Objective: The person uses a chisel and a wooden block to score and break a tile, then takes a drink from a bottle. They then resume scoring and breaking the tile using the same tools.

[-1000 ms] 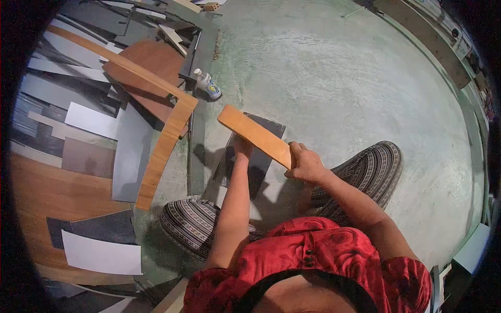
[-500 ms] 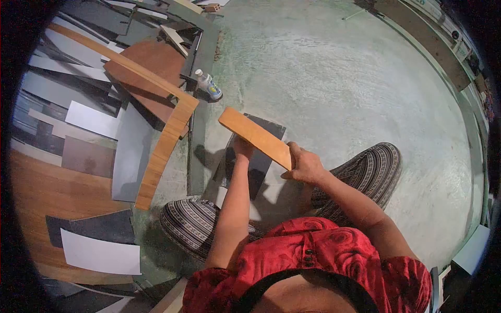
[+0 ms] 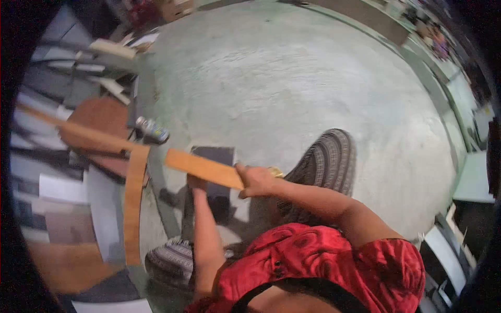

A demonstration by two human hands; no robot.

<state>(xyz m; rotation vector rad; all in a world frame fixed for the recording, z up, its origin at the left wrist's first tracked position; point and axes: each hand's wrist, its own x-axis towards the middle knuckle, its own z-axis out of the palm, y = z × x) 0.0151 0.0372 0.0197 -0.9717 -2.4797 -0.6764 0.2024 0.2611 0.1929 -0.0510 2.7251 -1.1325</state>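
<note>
- The pale floor opens out ahead and to the right
- Flat boards crowd the left side, smeared by blur
- The person's patterned trouser legs are bent out to either side, the right one beyond the right forearm
- Two long wood strips form a corner, which stands just off the left end of the orange plank; room that way looks tight
- A dark slab shows below the plank, partly covered; whether they touch, I cannot tell
- The plank is in front of the person, its long axis slanting from far left to near right, so it reaches leftward from the right hand, the one at its near end
- That hand is closed around this end, thumb on the near edge, fingers on the far one
- The left hand sits under the plank's near edge, left of middle; its fingers are hidden, so its grip and opening cannot be told
- A bottle is beyond the plank's far end, to the left
- A small yellow round thing peeks out behind the right wrist, too unclear to name
</note>
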